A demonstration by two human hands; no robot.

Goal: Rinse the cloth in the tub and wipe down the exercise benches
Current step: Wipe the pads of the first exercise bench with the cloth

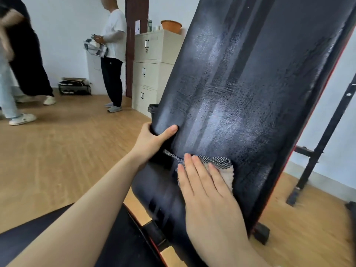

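Observation:
A black padded bench backrest (240,83) rises steeply in front of me, its surface streaked with wet marks. My left hand (154,138) grips the backrest's left edge, thumb laid on the front. My right hand (204,187) lies flat with fingers spread, pressing a checked black-and-white cloth (215,161) against the lower part of the backrest. Most of the cloth is hidden under my palm. The black seat pad (119,237) lies below, at the bottom of the view. No tub is in view.
A black metal frame upright (327,139) stands to the right of the bench. Cream filing cabinets (152,60) with an orange basin (171,25) on top stand behind. Two people (113,54) stand and walk on the wooden floor (57,151) at left.

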